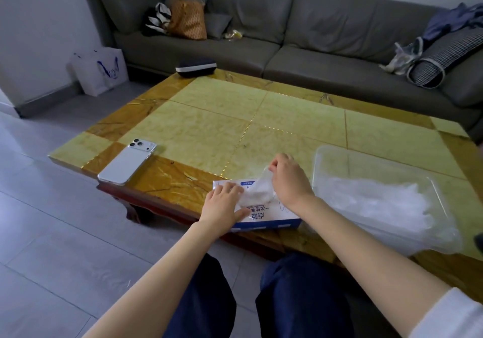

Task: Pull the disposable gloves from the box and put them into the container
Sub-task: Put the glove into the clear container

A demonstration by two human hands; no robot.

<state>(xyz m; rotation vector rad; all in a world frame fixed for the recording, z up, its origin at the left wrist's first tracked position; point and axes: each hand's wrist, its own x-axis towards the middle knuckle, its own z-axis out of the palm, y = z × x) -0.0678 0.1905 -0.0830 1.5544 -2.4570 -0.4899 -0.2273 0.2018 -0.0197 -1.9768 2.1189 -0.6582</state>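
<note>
Right fingers (275, 165) pinch a filmy glove (257, 189); left fingers (230, 187) lie flat on the half-covered box (271, 223).

A box (264, 217), a glove (257, 188) sticking up out of it, sits at the near edge of the desk (287, 118). A container (317, 154) just to its right holds a heap of gloves (379, 201). A phone (128, 161) lies left of the box, a case (196, 67) on the far edge. Behind stands a sofa (313, 58), a bag (100, 69) on the floor at its left end.

One left hand (222, 203), one right hand (290, 178), one box (269, 220), one container (352, 162), one phone (126, 161).
</note>
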